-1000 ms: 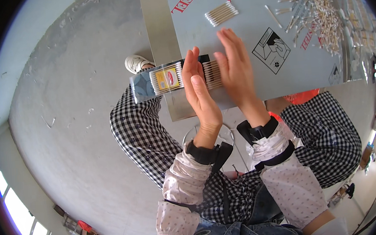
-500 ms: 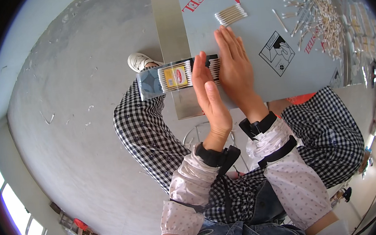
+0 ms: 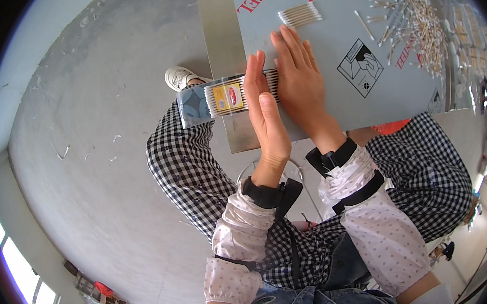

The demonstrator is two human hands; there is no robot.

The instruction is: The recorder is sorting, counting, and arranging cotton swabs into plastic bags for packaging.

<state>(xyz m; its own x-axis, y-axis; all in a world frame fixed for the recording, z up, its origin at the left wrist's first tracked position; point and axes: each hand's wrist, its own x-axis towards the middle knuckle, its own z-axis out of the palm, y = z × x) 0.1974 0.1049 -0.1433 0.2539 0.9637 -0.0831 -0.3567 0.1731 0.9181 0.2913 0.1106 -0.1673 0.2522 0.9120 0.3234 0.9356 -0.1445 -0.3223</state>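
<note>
At mid-frame, the left hand (image 3: 266,113) and right hand (image 3: 302,84) bar the way, with swabs (image 3: 273,83) filling the narrow gap between them. Left of them, the yellow-labelled bundle (image 3: 227,98) obstructs the table edge. Above it, a hand could pass along the metal strip (image 3: 221,36). Right of centre, passage lies over the tabletop (image 3: 346,107); the swab row (image 3: 300,14) at upper centre and swab pile (image 3: 416,24) at upper right obstruct.

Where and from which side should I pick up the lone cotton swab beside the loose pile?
Probably pinch the lone cotton swab mid-stick, from above and its left, the right hand side: its slim stick lies flat, and the loose pile spreads on its right.
</note>
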